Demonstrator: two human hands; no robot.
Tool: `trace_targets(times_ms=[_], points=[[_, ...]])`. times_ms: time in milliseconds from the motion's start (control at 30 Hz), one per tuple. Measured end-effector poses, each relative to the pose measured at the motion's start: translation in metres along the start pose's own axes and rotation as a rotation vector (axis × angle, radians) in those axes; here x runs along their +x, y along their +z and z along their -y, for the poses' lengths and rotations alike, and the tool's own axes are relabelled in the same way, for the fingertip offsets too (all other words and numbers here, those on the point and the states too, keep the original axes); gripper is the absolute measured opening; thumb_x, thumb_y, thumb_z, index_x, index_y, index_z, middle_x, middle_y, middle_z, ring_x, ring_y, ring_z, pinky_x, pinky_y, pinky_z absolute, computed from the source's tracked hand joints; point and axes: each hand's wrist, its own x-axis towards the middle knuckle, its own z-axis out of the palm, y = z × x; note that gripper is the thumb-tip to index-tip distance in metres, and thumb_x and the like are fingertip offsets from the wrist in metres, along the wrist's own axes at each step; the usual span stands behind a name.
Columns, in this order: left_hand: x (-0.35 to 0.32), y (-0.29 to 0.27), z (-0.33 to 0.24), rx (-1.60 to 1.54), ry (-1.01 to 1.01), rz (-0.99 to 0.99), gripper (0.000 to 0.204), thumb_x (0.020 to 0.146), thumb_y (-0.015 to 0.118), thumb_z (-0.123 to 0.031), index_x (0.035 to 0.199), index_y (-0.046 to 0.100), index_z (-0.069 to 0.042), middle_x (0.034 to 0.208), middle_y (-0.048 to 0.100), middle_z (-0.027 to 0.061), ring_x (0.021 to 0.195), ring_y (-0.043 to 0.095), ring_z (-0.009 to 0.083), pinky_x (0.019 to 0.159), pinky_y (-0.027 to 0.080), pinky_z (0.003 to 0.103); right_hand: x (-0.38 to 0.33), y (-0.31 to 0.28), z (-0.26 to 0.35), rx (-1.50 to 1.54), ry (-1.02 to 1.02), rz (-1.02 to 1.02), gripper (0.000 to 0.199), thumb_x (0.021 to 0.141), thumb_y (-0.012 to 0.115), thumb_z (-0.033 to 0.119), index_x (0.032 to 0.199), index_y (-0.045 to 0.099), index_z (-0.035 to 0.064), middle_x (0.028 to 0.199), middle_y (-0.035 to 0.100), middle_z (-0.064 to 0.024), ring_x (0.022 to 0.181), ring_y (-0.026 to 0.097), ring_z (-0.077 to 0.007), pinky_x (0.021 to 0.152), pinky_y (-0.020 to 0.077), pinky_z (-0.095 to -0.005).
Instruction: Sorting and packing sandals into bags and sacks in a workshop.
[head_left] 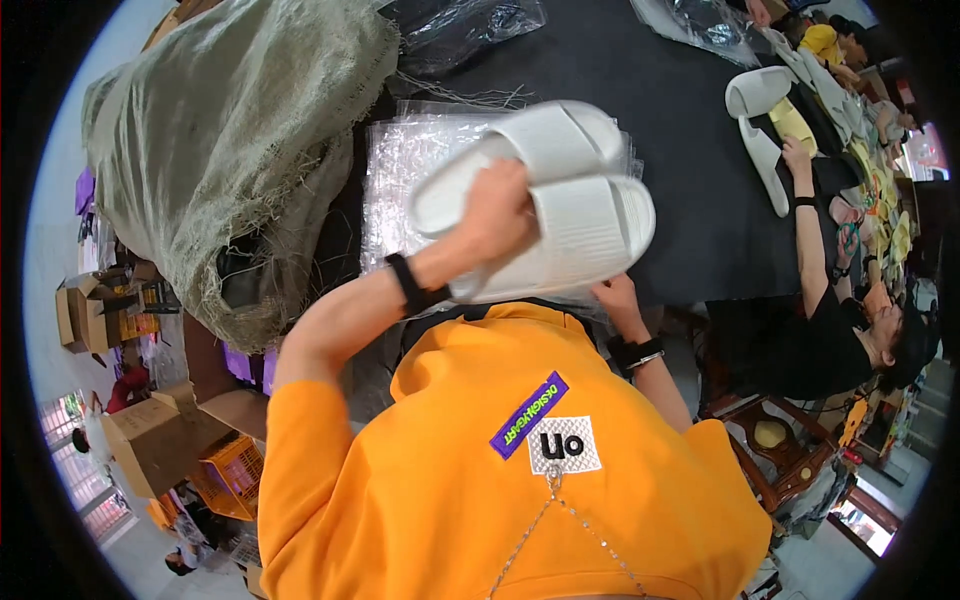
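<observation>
A pair of white slide sandals (pixel 590 235) lies side by side in front of me, straps toward the right. My left hand (pixel 497 212) is closed on the pair where the two meet, with its fingertips hidden between them. Beneath the sandals spreads a stack of clear plastic bags (pixel 390 190) on the dark table. My right hand (pixel 618 302) is at the table's near edge, just below the lower sandal. Its fingertips are partly hidden, so I cannot make out whether they grip anything.
A large woven sack (pixel 240 130) fills the left side, beside the bags. Loose clear plastic (pixel 460 30) lies at the far edge of the dark table (pixel 690 200). At the right, a co-worker's hand (pixel 797 155) touches a pale yellow piece near white sandals (pixel 760 95).
</observation>
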Motion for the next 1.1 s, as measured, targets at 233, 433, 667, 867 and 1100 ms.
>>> trace_targets(times_ms=[233,433,667,867,1100], points=[[-0.01,0.092,0.074,0.448,-0.085,0.175,0.02,0.064,0.054,-0.007,0.084,0.055,-0.008,0.088,0.054,0.0087,0.088,0.05,0.0267,0.073,0.037,0.041,-0.01,0.009,0.001,-0.108,-0.103,-0.094,0.016,0.078,0.055,0.011,0.087,0.061,-0.0011,0.078,0.06,-0.0145,0.07,0.059,-0.0259,0.063,0.0451,-0.0306],[0.033,0.019,0.159,0.707,-0.407,-0.103,0.018,0.067,0.053,-0.009,0.085,0.058,-0.009,0.092,0.057,0.008,0.09,0.052,0.0277,0.072,0.039,0.044,-0.016,0.011,0.01,-0.126,-0.055,-0.115,0.017,0.079,0.053,0.01,0.092,0.06,0.0004,0.084,0.059,-0.0128,0.07,0.058,-0.0222,0.066,0.0455,-0.0296],[0.021,-0.023,0.093,0.444,-0.123,-0.078,0.014,0.063,0.053,-0.006,0.077,0.054,-0.006,0.083,0.053,0.0109,0.081,0.05,0.031,0.068,0.038,0.042,-0.012,0.002,0.002,0.123,0.073,-0.084,0.024,0.078,0.053,0.006,0.101,0.058,-0.0005,0.087,0.057,-0.007,0.063,0.056,-0.0108,0.056,0.0455,-0.023],[-0.061,0.042,0.062,0.384,-0.043,0.227,0.019,0.063,0.052,-0.004,0.082,0.053,-0.007,0.089,0.052,0.0086,0.086,0.048,0.0275,0.071,0.035,0.04,0.014,0.002,-0.007,0.042,-0.01,-0.17,0.02,0.078,0.051,0.003,0.096,0.059,-0.0023,0.083,0.057,-0.0071,0.06,0.055,-0.0119,0.056,0.0449,-0.0243],[-0.118,-0.006,0.131,0.394,-0.249,0.001,0.022,0.066,0.053,-0.006,0.089,0.055,-0.006,0.093,0.052,0.0106,0.091,0.047,0.0305,0.074,0.035,0.041,-0.001,0.002,0.0,-0.009,0.023,-0.174,0.017,0.078,0.05,0.002,0.092,0.06,-0.0023,0.079,0.055,-0.0073,0.061,0.054,-0.013,0.057,0.0444,-0.0251]])
